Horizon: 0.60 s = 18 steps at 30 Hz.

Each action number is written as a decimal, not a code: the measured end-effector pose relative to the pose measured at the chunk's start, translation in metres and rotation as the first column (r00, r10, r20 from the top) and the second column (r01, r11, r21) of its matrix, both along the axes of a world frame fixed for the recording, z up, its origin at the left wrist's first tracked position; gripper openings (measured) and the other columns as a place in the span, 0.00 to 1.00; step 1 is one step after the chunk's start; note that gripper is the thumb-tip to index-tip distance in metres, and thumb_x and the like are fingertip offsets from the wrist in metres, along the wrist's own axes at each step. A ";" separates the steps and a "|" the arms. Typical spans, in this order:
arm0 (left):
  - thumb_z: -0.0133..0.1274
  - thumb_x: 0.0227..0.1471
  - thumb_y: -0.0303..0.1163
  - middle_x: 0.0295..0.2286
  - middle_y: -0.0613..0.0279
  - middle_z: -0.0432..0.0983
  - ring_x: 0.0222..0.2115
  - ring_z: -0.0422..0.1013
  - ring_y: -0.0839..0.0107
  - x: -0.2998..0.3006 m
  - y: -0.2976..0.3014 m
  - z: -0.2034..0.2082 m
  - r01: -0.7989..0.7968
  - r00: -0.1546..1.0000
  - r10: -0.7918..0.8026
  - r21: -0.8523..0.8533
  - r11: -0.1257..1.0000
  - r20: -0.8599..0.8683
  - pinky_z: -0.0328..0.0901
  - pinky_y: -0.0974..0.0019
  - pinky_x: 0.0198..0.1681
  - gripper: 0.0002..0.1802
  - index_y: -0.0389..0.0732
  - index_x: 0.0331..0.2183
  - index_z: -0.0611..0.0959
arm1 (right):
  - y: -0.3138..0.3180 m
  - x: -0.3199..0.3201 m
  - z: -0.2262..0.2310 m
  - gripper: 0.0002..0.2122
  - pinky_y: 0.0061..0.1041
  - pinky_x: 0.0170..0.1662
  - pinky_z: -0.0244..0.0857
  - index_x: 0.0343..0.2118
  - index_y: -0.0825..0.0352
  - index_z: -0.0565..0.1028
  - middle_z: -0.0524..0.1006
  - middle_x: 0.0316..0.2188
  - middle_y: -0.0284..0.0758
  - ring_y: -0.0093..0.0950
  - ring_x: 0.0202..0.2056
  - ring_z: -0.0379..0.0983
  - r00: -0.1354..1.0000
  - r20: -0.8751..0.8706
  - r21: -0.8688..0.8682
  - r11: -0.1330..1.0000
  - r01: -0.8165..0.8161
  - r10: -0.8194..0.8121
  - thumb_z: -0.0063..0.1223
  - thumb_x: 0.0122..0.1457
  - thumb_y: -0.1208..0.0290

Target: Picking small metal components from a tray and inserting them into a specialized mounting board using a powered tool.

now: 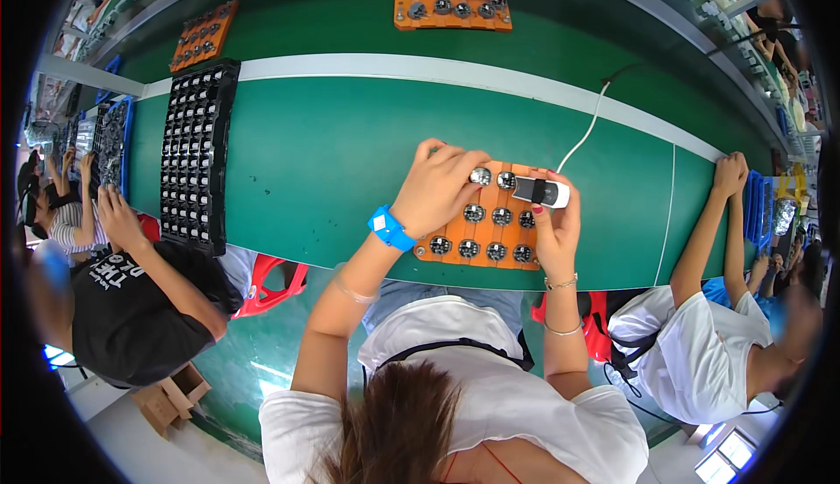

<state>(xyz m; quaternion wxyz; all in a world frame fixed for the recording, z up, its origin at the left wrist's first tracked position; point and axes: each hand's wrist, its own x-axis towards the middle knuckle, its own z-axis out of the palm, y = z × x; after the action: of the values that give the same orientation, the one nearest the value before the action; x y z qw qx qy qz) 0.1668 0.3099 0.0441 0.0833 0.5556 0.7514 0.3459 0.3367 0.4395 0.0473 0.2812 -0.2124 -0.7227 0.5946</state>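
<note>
An orange holder board [448, 237] with several small round metal-and-black parts [501, 216] in rows lies on the green bench in front of me. My left hand [439, 185], with a blue wristband, reaches over its upper left corner. Its fingers are closed at a shiny round part [479, 175] there, and some fingertips are hidden. My right hand [558, 230] is wrapped round a white handheld device [551, 193] with a black band and a grey front end. The device's front is over the upper right of the board, beside a round part [506, 180].
A white cable [584, 134] runs from the device to the far ledge. A black tray [194, 156] of small parts lies at the left. More orange boards [452, 13] stand on the belt beyond. People sit on both sides; a neighbour's hands [731, 173] rest at the right.
</note>
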 end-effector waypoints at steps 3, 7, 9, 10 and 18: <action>0.58 0.45 0.29 0.40 0.60 0.74 0.42 0.69 0.60 0.004 0.000 0.018 0.022 0.975 -0.033 0.052 0.998 0.221 0.55 0.57 0.50 0.21 0.42 0.44 0.73 | -0.004 -0.005 0.004 0.18 0.27 0.53 0.60 0.49 0.69 0.67 0.71 0.47 0.40 0.30 0.49 0.68 1.000 -0.009 -0.045 0.999 0.011 -0.011 0.52 0.54 0.80; 0.58 0.45 0.28 0.40 0.59 0.75 0.42 0.70 0.59 0.014 0.001 0.035 0.039 0.971 -0.066 0.118 0.992 0.229 0.58 0.57 0.48 0.22 0.41 0.44 0.72 | -0.002 -0.006 0.005 0.20 0.27 0.53 0.61 0.51 0.69 0.64 0.70 0.48 0.39 0.30 0.52 0.66 0.994 0.041 0.043 0.993 -0.106 0.104 0.53 0.55 0.79; 0.58 0.45 0.26 0.39 0.59 0.75 0.41 0.70 0.58 0.012 0.000 0.041 0.039 0.974 -0.073 0.156 0.987 0.215 0.60 0.58 0.46 0.22 0.41 0.44 0.72 | 0.000 -0.009 0.012 0.20 0.26 0.52 0.62 0.51 0.69 0.64 0.69 0.47 0.38 0.29 0.51 0.66 0.990 0.046 0.173 0.975 -0.142 0.136 0.53 0.55 0.79; 0.58 0.45 0.26 0.39 0.59 0.75 0.41 0.70 0.58 0.011 0.000 0.041 0.041 0.973 -0.076 0.158 0.987 0.218 0.60 0.58 0.46 0.22 0.41 0.44 0.72 | -0.001 -0.008 0.012 0.20 0.26 0.52 0.62 0.51 0.69 0.64 0.69 0.47 0.38 0.29 0.51 0.66 0.990 0.050 0.174 0.975 -0.140 0.133 0.53 0.55 0.79; 0.60 0.41 0.29 0.34 0.62 0.74 0.38 0.69 0.60 0.000 0.005 0.019 -0.054 0.998 0.054 -0.006 0.999 0.038 0.58 0.58 0.46 0.23 0.42 0.42 0.73 | -0.003 -0.005 0.017 0.18 0.29 0.55 0.58 0.52 0.70 0.61 0.71 0.47 0.42 0.30 0.50 0.67 0.986 -0.106 -0.038 0.991 0.126 -0.129 0.48 0.61 0.70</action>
<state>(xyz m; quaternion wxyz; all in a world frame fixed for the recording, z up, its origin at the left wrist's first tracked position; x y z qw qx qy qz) 0.1671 0.3144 0.0627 0.0897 0.5282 0.7652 0.3570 0.3312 0.4364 0.0647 0.3539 -0.2300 -0.6821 0.5972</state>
